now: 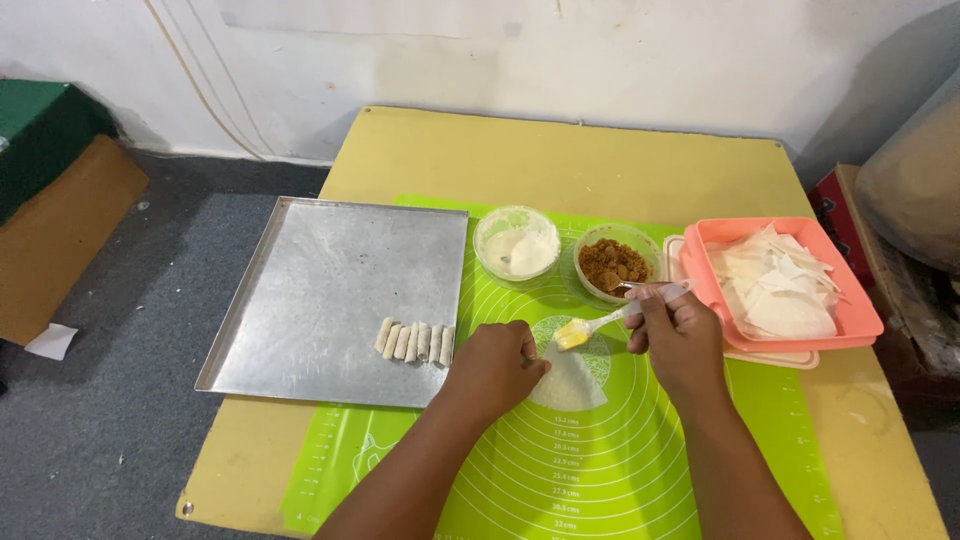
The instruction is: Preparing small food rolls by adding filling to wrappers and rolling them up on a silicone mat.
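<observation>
Grey carpet (110,400) covers the floor around your low yellow table (560,160), which stands against a scuffed white wall (500,60). On the carpet left of the table lie a brown board (60,240), a green block (40,120) behind it, and a scrap of white paper (50,342).

Take the green silicone mat (620,470) as your landmark: it covers the middle of the table and runs down to the near edge. Overlapping its left edge is a flat metal tray (330,290), with a row of small rolled pastries (414,342) lying side by side near the tray's near right corner. At the far end of the mat stand two clear bowls just beside each other: one with white paste (517,245), one with brown filling (615,262). Off the mat's right edge sits a pink container (850,310) heaped with white wrapper sheets (780,285).

In the middle of the mat lies a white wrapper piece (572,378). Your left hand (495,365) rests on its left edge with the fingers curled down on it, pinning it flat; that grip holds nothing else. Your right hand (680,335) has its grip closed around the clear handle of a small brush (600,325), whose yellow head sits at the far tip of the wrapper, just right of your left hand.
</observation>
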